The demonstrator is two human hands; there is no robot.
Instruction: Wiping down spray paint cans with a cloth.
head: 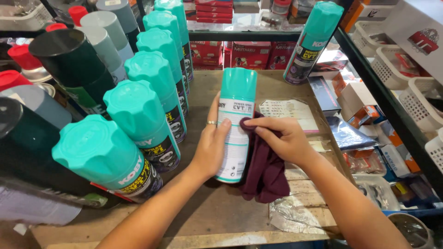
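Six teal-capped spray cans (138, 115) are standing in a diagonal row to the left of the held spray can (236, 122), with dark green, grey and red-capped cans (69, 60) crowding farther left of it. The left hand (213, 143) is gripping the held spray can on its left side, fingers (224, 127) wrapped against the white label, a ring showing on one. The can is standing upright at the middle of the wooden table (217, 216), teal on top and white below with dark print. The right hand (281, 138) is pressing a maroon cloth (265, 173) against the can's right side, fingers together and pinching the cloth. A seventh teal-capped can (311, 44) is leaning behind and to the right of the held can. Farther right of it, white plastic baskets (417, 101) are holding small boxed and bagged goods. Red boxes (251, 54) are lining the shelf behind the held can.
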